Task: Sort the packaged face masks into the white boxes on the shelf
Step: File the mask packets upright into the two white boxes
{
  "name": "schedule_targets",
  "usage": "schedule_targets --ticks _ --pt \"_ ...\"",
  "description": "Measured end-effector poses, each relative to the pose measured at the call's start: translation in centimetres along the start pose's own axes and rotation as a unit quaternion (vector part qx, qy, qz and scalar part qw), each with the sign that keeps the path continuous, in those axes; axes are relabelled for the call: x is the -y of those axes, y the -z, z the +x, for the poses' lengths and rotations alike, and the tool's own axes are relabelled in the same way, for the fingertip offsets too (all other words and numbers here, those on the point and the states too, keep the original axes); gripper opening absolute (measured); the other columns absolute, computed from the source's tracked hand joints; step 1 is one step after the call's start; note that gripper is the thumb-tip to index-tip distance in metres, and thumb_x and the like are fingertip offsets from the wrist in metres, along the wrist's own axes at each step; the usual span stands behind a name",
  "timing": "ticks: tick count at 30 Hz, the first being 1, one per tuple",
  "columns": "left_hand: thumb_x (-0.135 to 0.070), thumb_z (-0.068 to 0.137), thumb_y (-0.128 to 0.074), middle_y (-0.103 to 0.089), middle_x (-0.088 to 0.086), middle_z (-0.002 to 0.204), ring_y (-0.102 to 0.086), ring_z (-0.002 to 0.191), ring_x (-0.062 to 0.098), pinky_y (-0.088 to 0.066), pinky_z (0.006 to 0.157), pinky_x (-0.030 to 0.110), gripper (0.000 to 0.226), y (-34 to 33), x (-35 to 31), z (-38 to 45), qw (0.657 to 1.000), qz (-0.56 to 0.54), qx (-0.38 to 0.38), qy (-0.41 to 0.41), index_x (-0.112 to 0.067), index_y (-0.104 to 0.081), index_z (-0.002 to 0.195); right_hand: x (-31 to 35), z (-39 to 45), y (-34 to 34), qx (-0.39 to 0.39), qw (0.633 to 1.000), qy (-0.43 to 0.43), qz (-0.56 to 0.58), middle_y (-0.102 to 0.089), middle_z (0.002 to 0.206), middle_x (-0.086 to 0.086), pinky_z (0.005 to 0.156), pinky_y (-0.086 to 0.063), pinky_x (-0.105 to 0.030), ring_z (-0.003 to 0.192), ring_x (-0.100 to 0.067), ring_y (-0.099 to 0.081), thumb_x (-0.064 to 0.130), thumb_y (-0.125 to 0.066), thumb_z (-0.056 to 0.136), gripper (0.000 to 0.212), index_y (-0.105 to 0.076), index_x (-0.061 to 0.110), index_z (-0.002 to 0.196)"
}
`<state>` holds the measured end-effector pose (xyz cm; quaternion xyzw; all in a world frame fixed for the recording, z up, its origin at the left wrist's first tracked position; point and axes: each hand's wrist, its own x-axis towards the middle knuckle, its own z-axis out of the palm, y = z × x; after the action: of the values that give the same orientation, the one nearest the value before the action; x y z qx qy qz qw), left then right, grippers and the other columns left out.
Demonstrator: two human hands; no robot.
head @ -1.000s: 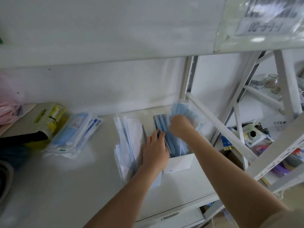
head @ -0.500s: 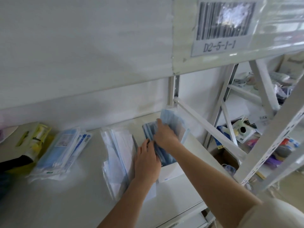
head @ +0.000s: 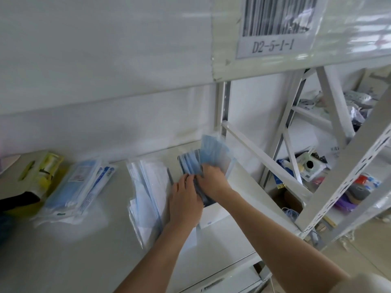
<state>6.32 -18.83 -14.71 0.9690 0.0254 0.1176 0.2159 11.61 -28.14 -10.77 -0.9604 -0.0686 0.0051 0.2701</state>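
Note:
A white box [head: 213,216] stands on the shelf [head: 88,250], packed with upright blue packaged masks [head: 189,163]. My right hand [head: 213,180] grips a packaged blue mask [head: 213,153] that sticks up above the box's far end. My left hand [head: 185,201] lies flat on the row of masks at the box's left side, fingers spread. A second white box [head: 189,236], mostly hidden by my left forearm, holds white and pale blue packaged masks [head: 148,191] just to the left.
A loose stack of blue mask packets [head: 78,189] lies further left, beside a yellow-green package [head: 45,168]. The upper shelf edge carries a barcode label [head: 275,26]. White diagonal shelf braces [head: 264,159] stand to the right, with cluttered goods [head: 311,168] behind.
My right hand has pushed the blue mask packet lower toward the box. The camera has tilted upward, showing more of the barcode label. My left hand stays on the masks.

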Motion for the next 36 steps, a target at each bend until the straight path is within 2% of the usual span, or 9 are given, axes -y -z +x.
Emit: schedule_targets --ticks 4,8,11,15,18,26,28,31,36 --pt "-0.022 0.094 -0.043 -0.028 0.000 0.154 -0.032 0.135 0.021 -0.033 0.108 0.033 0.055 0.1 0.0 0.1 1.000 -0.004 0.004 -0.013 -0.019 -0.027 0.146 0.0 -1.2 1.2 -0.220 0.968 0.066 0.099 -0.038 0.135 -0.016 0.105 -0.033 -0.033 0.129 -0.028 -0.032 0.000 -0.043 0.091 0.035 -0.050 0.000 0.125" --pt "-0.032 0.095 -0.046 -0.028 -0.001 0.153 -0.030 0.137 0.017 -0.030 0.111 0.031 0.057 -0.1 0.2 0.2 0.999 0.030 0.006 -0.030 -0.020 -0.024 0.146 0.9 -2.8 0.8 -0.212 0.954 0.004 0.213 -0.020 0.142 -0.016 0.107 -0.028 -0.028 0.130 -0.027 -0.024 -0.009 -0.043 0.085 0.059 -0.025 0.000 0.140" --pt "-0.033 0.093 -0.050 -0.030 -0.002 0.151 -0.033 0.135 0.019 -0.033 0.110 0.033 0.056 0.0 0.2 0.1 1.000 0.007 0.003 -0.019 -0.022 -0.029 0.144 0.7 -3.0 0.2 -0.187 0.957 -0.037 0.218 -0.016 0.146 -0.018 0.109 -0.032 -0.037 0.133 -0.032 -0.024 -0.004 -0.045 0.087 0.057 -0.029 0.008 0.140" --pt "-0.025 0.094 -0.043 -0.030 -0.002 0.152 -0.034 0.134 0.021 -0.035 0.108 0.037 0.051 0.1 0.0 0.1 1.000 -0.003 0.006 -0.007 -0.022 -0.031 0.143 0.3 -0.9 0.6 -0.090 0.970 -0.050 0.219 -0.042 0.137 -0.013 0.088 -0.035 -0.027 0.112 -0.024 -0.047 0.011 -0.040 0.095 0.046 -0.037 0.010 0.140" --pt "-0.020 0.093 -0.041 -0.028 -0.001 0.153 -0.034 0.133 0.022 -0.036 0.107 0.037 0.053 0.2 -0.1 -0.1 1.000 0.001 0.007 -0.004 -0.022 -0.029 0.144 0.4 0.5 0.9 -0.072 0.976 -0.052 0.201 -0.060 0.108 -0.007 0.072 -0.046 -0.031 0.085 -0.018 -0.054 0.001 -0.037 0.090 0.045 -0.043 0.016 0.132" --pt "-0.016 0.091 -0.041 -0.028 -0.001 0.153 -0.033 0.133 0.023 -0.035 0.107 0.039 0.055 0.3 0.0 -0.1 1.000 -0.009 0.011 0.000 -0.022 -0.030 0.144 0.7 1.8 2.5 -0.268 0.927 0.014 0.260 -0.046 0.064 0.001 0.039 -0.033 -0.016 0.050 -0.009 -0.043 -0.007 -0.039 0.078 0.066 -0.024 0.026 0.133" --pt "-0.015 0.090 -0.042 -0.028 -0.001 0.153 -0.033 0.132 0.023 -0.035 0.106 0.038 0.055 0.3 -0.1 -0.1 1.000 -0.010 0.011 -0.001 -0.022 -0.031 0.144 0.8 1.8 3.2 -0.227 0.955 0.018 0.189 -0.048 0.063 0.000 0.044 -0.035 -0.022 0.055 -0.014 -0.048 -0.002 -0.038 0.081 0.056 -0.031 0.020 0.132" --pt "-0.016 0.091 -0.042 -0.028 -0.001 0.152 -0.033 0.132 0.023 -0.035 0.106 0.037 0.054 0.3 -0.1 0.0 1.000 -0.006 0.009 -0.006 -0.022 -0.032 0.144 0.6 1.7 2.9 -0.034 0.999 -0.025 -0.022 -0.051 0.083 -0.009 0.064 -0.042 -0.032 0.078 -0.024 -0.051 -0.002 -0.038 0.086 0.030 -0.049 0.004 0.113" --pt "-0.017 0.091 -0.042 -0.028 -0.001 0.152 -0.034 0.131 0.024 -0.035 0.107 0.039 0.054 0.2 0.0 0.0 1.000 -0.002 0.007 -0.007 -0.022 -0.031 0.144 0.7 1.7 1.9 0.069 0.996 -0.043 -0.029 -0.057 0.097 -0.011 0.072 -0.044 -0.029 0.088 -0.026 -0.054 0.005 -0.042 0.094 0.026 -0.047 -0.001 0.119"
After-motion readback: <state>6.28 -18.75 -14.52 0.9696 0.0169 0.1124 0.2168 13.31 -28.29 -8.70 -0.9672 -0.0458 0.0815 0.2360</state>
